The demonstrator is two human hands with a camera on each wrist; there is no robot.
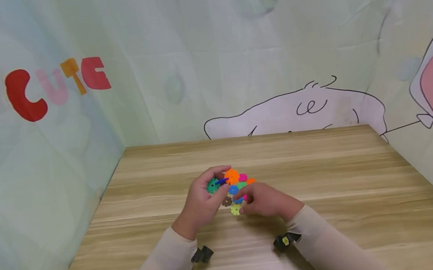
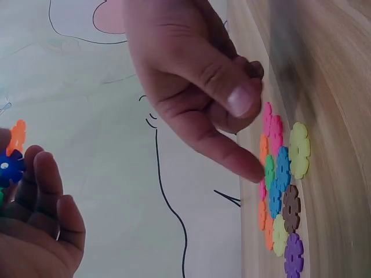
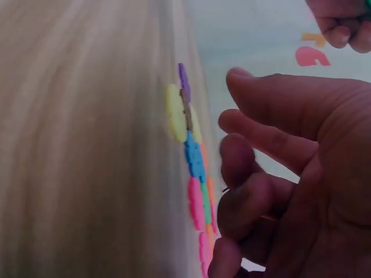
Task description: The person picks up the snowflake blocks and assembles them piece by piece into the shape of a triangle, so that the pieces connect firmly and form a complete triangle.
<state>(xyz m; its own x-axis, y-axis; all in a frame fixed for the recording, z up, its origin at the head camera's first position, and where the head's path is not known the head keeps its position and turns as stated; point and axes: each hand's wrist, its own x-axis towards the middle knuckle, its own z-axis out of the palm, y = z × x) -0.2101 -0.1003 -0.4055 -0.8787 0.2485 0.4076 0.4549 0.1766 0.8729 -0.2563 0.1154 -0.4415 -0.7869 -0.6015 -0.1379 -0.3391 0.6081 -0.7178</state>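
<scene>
My left hand (image 1: 201,199) holds several joined plastic snowflake discs: a green disc (image 1: 212,186), a dark blue disc (image 2: 13,167) and an orange disc (image 2: 18,135). They are raised off the table, partly covered by thumb and fingers. To the right, my right hand (image 1: 267,199) hovers over loose discs with its index finger extended and the other fingers loosely bent; nothing shows between them. Below it on the table lie a yellow-green disc (image 2: 299,150), a brown disc (image 2: 291,208), a purple disc (image 2: 294,255) and several blue, pink, green and orange ones.
The wood-patterned table (image 1: 157,167) extends around both hands. Behind and beside it hangs a printed cloth (image 1: 162,62) with cartoon drawings and coloured letters. Each sleeve carries a small black wrist mount (image 1: 202,254) near the cuff.
</scene>
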